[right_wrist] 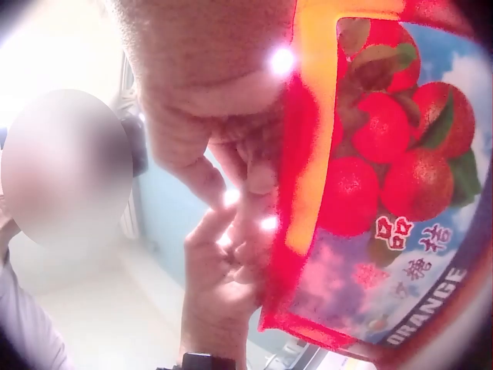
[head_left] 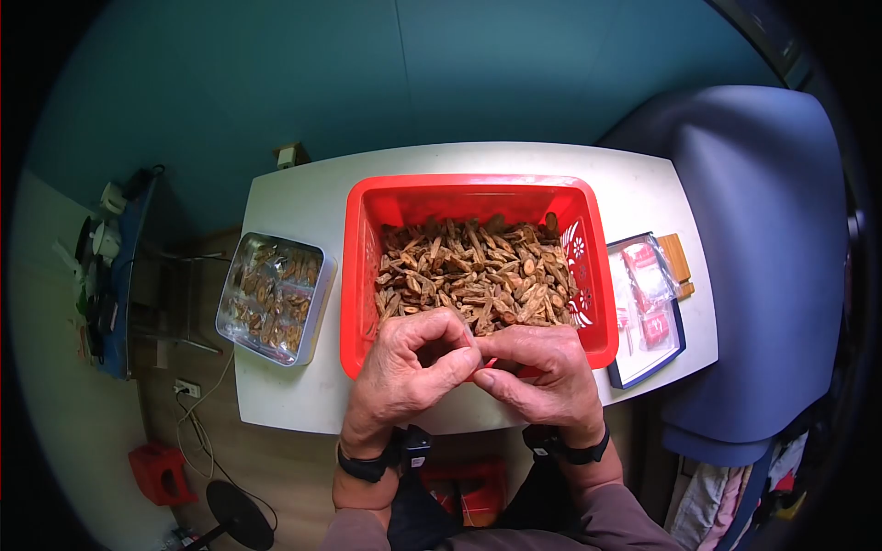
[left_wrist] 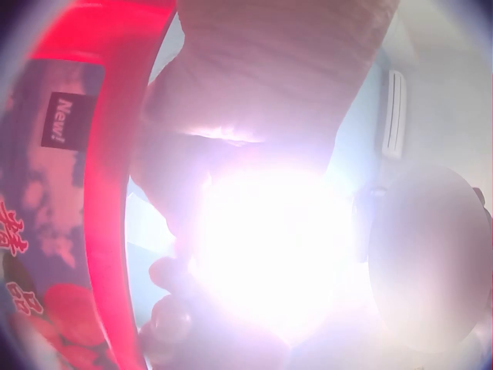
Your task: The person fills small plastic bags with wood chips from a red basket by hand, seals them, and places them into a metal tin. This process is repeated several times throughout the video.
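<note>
Both hands meet over the near rim of a red plastic basket heaped with brown dried root slices. My left hand pinches with thumb and forefinger what looks like the edge of a small clear plastic bag. From the other side, my right hand pinches at the same spot, thumb and forefinger bent together. Fingers cover most of the small thing. In the right wrist view the hands' fingertips come together beside the basket's fruit-printed side; glare washes out the left wrist view.
Left of the basket, a metal tin holds clear bags of root slices. On the right, a dark-edged tray carries small red-and-clear bags, with wooden blocks beside it. All stand on a white table.
</note>
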`<action>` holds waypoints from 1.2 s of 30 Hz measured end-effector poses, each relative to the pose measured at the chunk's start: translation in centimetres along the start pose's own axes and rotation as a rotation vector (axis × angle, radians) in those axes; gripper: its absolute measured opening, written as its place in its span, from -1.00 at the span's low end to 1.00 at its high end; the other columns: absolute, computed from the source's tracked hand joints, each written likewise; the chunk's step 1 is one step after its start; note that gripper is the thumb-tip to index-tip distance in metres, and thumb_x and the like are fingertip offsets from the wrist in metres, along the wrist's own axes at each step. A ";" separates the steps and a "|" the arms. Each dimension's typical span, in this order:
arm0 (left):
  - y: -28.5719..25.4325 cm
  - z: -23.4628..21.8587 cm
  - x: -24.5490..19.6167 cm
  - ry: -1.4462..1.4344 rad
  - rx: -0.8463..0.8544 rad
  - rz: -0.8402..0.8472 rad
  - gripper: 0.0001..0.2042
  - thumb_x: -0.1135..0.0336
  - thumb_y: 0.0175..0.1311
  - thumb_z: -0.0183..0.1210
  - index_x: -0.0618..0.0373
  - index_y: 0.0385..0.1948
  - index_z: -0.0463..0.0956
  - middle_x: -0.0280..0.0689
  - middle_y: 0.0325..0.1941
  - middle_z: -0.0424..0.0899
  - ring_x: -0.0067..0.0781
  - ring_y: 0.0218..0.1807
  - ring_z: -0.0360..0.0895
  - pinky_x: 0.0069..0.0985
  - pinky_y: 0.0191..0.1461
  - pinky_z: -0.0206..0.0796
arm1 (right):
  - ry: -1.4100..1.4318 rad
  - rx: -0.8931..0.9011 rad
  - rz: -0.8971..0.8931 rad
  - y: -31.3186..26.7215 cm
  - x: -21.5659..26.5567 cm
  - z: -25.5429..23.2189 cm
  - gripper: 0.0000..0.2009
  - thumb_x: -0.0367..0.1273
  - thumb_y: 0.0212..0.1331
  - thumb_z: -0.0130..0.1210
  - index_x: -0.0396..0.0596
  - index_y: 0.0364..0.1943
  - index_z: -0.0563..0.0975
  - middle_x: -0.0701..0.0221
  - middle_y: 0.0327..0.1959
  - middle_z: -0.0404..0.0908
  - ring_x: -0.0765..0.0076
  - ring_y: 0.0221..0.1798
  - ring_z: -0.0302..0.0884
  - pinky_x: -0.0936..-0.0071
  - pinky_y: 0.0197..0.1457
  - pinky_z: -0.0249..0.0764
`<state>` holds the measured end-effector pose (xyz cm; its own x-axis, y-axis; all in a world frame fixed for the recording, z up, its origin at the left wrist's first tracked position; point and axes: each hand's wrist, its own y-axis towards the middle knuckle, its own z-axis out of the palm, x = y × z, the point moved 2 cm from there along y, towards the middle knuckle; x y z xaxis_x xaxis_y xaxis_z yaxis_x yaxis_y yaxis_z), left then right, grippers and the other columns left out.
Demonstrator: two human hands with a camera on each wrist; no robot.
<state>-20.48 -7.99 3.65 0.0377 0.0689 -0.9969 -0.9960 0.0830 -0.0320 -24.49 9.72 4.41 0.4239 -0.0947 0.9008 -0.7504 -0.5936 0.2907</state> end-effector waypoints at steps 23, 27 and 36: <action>-0.1 0.5 -0.5 0.291 0.031 0.057 -0.86 0.38 0.30 0.18 0.27 -0.40 0.55 -0.22 -0.52 0.56 -0.45 -0.45 0.52 -0.47 -0.32 0.36 | -0.067 -0.041 0.101 0.0 0.2 -0.2 -0.93 -0.53 0.09 0.23 -0.23 -0.35 0.67 0.23 -0.57 0.62 0.23 -0.54 0.63 0.40 -0.45 0.47; -0.2 0.8 -0.9 0.262 0.001 0.035 -0.88 0.43 0.28 0.16 0.27 -0.44 0.50 -0.40 -0.51 0.45 -0.67 -0.46 0.32 -0.59 -0.40 0.16 | -0.072 -0.050 0.123 -0.1 0.1 -0.1 -0.94 -0.53 0.06 0.24 -0.22 -0.37 0.66 0.24 -0.57 0.62 0.22 -0.54 0.62 0.39 -0.46 0.46; -0.2 1.4 -0.9 0.407 -0.101 0.088 -0.91 0.53 0.14 0.21 0.24 -0.53 0.50 -0.38 -0.59 0.48 -0.69 -0.55 0.33 -0.60 -0.50 0.16 | -0.158 -0.163 0.020 -0.2 -0.3 0.3 -0.94 -0.56 -0.05 0.27 -0.15 -0.47 0.62 0.30 -0.58 0.60 0.22 -0.54 0.61 0.39 -0.48 0.47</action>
<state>-20.16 -6.65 4.71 -0.0626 -0.3284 -0.9425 -0.9977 -0.0047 0.0679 -24.32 9.58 4.01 0.4727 -0.2371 0.8487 -0.8260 -0.4548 0.3330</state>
